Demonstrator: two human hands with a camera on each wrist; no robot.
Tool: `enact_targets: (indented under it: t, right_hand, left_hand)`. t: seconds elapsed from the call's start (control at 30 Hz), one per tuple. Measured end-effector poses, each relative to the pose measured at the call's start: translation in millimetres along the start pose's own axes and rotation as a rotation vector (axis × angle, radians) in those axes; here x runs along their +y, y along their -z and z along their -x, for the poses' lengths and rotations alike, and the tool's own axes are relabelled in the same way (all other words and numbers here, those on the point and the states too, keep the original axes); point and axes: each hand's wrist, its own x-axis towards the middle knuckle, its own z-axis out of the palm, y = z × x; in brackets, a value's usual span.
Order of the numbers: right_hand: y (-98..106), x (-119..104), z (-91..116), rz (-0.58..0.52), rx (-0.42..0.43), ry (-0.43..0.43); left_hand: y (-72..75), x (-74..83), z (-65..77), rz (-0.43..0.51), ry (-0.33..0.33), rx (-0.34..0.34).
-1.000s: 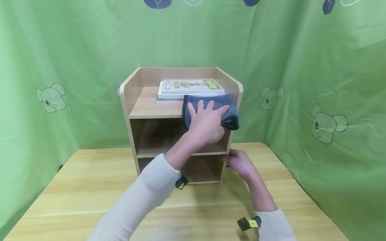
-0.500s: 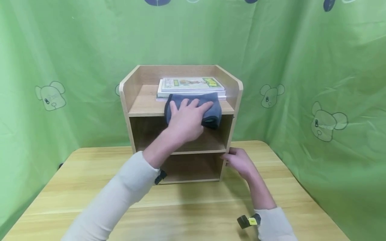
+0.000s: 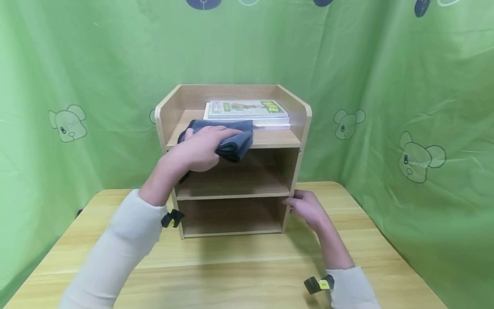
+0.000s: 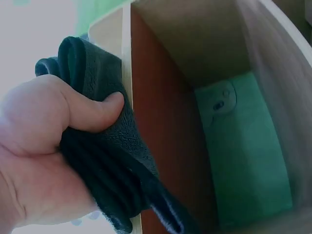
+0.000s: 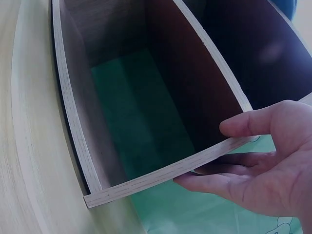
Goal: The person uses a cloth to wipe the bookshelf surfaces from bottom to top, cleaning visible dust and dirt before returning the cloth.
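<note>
- While the right hand [image 3: 308, 209] steadies, by the look of it, the wooden desktop bookshelf [image 3: 233, 197] from its lower right side, the left hand [image 3: 202, 148] works at its top front edge.
- Folded grey microfibre cloth [image 3: 243, 139] with dark edging: at the bookshelf's top shelf [image 3: 275, 137], left of its middle, lapping over the front edge and seemingly touching it; a dark corner hangs below, before the upper compartment.
- Left fingers: grasping the cloth, laid over it from above, with the thumb pressed into the folds below the bookshelf's top edge, as the left wrist view shows.
- Right fingers: pinching the front edge of the bookshelf's right side panel [image 5: 161, 176], thumb inside, the others outside.
- Key relation, as I judge it: the cloth lies directly under the left fingers, its long axis roughly along the bookshelf's front edge; the right hand is well apart and lower.
- Stack of books [image 3: 248, 109]: on the bookshelf's top shelf, behind the cloth and reaching farther right.
- Counter [image 3: 247, 274]: beneath the bookshelf, extending in front of it.
</note>
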Motion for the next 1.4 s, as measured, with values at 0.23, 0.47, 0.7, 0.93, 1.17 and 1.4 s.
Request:
enact_targets:
  t: [0.23,0.47,0.7,0.93,1.17,1.4]
  right_hand:
    - [0.3,1.4,-1.7,0.005,-0.005,0.007]
    - [-0.7,1.7,-0.7,0.006,-0.008,0.018]
    - [-0.5,-0.5,1.2,-0.007,-0.002,0.017]
    - [-1.4,-0.7,1.4,-0.003,0.01,-0.004]
    - [-2.0,-0.2,-0.7,-0.006,0.033,-0.017]
    - [-1.9,-1.1,1.2,-0.013,0.034,-0.009]
  left_hand:
    - [2.8,-21.9,13.1,0.003,0.058,0.024]
    - [-0.3,-16.8,15.5,-0.044,0.101,0.059]
    - [-4.5,-8.8,19.3,-0.029,0.174,0.112]
    - [-12.8,12.7,16.9,-0.038,0.291,0.148]
    - [-27.1,31.6,8.7,-0.101,0.307,0.22]
    - [-35.4,61.1,-13.1,-0.103,0.267,0.193]
